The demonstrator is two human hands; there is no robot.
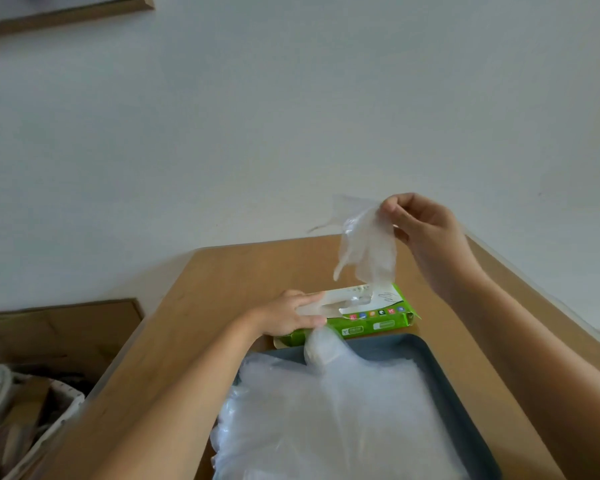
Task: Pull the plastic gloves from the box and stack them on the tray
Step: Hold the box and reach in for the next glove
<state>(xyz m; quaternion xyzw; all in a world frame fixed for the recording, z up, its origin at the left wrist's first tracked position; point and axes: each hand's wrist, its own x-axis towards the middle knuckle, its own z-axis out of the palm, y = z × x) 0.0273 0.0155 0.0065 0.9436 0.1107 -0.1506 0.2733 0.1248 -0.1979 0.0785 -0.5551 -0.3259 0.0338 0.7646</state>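
Note:
A green and white glove box (371,315) lies on the wooden table (201,327) behind a dark grey tray (440,368). A thick pile of clear plastic gloves (326,420) fills the tray and spills over its left rim. My left hand (291,315) presses flat on the box's left end with straight fingers. My right hand (420,223) is raised above the box and pinches a clear plastic glove (368,247) that hangs down, its lower end just above the box's opening.
A white wall rises behind the table. The table's right edge runs close to my right forearm. To the left, below the table, stand a brown cardboard sheet (56,334) and a white basket (32,427) with clutter. A wooden frame (66,12) hangs at top left.

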